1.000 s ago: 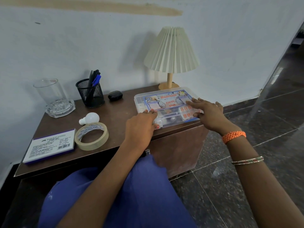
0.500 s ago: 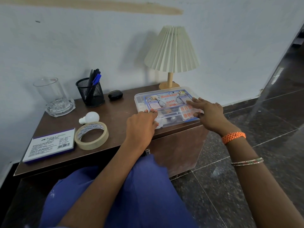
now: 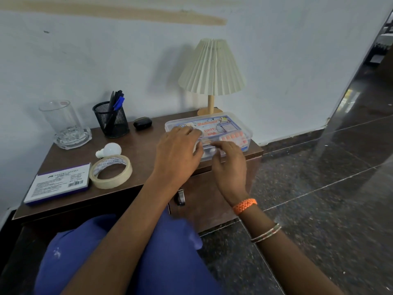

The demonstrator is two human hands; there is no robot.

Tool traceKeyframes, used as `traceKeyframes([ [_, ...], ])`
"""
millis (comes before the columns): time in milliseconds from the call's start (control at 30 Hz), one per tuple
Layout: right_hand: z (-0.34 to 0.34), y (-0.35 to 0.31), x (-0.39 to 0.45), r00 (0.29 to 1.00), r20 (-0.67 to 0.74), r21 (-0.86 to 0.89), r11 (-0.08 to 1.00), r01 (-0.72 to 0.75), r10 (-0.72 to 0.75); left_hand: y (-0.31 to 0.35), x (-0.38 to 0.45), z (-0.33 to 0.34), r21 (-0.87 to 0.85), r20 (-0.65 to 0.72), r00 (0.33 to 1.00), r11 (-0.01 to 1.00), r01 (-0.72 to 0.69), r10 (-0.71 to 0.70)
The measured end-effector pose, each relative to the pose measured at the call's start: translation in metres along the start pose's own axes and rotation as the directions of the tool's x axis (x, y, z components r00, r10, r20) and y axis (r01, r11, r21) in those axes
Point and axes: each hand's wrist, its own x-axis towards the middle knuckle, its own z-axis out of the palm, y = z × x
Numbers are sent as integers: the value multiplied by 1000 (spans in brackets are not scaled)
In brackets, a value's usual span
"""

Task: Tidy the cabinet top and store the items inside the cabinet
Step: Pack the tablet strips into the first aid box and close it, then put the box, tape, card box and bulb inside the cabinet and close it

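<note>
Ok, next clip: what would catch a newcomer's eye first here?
Both hands on the clear first aid box at the right end of the brown cabinet top: the left hand lies over its lid, the right hand works at its front edge. Behind it stands a pleated lamp; a tape roll lies near the left front.

A clear plastic first aid box with a printed blue and red label lies flat and closed on the right end of the brown cabinet top, right of frame centre, just before the lamp base.
</note>
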Motion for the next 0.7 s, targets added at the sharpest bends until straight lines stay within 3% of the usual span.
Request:
traceKeyframes([
  [67,9,-9,-12,963,43,223,937,-269,266,1,-8,-3,7,42,999,1000,2,-2],
  [100,12,-12,-18,909,107,305,856,-416,404,-4,-13,-4,14,96,995,1000,-3,2],
  [200,27,-15,-37,712,334,299,647,-702,618,-34,-38,-12,-113,340,940,992,61,-19],
  [267,37,-19,-47,649,419,270,595,-757,635,-55,-58,-24,-170,470,877,966,197,-96],
  [333,47,-23,-54,613,453,245,571,-783,647,-74,-76,-39,-167,512,841,941,294,-172],
  [500,69,-32,-69,622,381,291,549,-783,685,-91,-88,-60,-101,423,849,915,390,-315],
  [633,82,-39,-72,600,362,320,510,-798,713,-73,-81,-34,-64,487,834,942,328,-258],
  [700,81,-37,-73,616,344,281,548,-788,709,-57,-73,-12,-13,475,856,971,238,-204],
])
